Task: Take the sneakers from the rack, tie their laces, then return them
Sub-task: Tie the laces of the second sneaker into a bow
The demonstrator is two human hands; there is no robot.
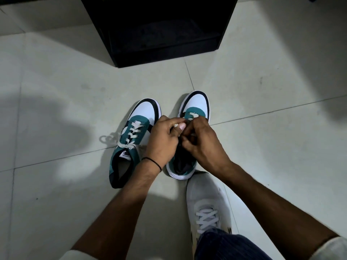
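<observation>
Two teal, white and black sneakers stand side by side on the tiled floor, toes pointing away from me. The left sneaker (139,128) has white laces tied in a bow that trails off to its left. Over the right sneaker (195,105) both hands meet above the tongue. My left hand (163,139) pinches a white lace between thumb and fingers. My right hand (201,141) grips the lace of the same shoe, and the two hands touch. The hands hide most of that shoe's lacing.
A black shoe rack (161,30) stands on the floor just beyond the sneakers, its lower shelf dark. My own foot in a white shoe (206,201) rests right behind the right sneaker. Pale floor tiles (56,109) lie all around.
</observation>
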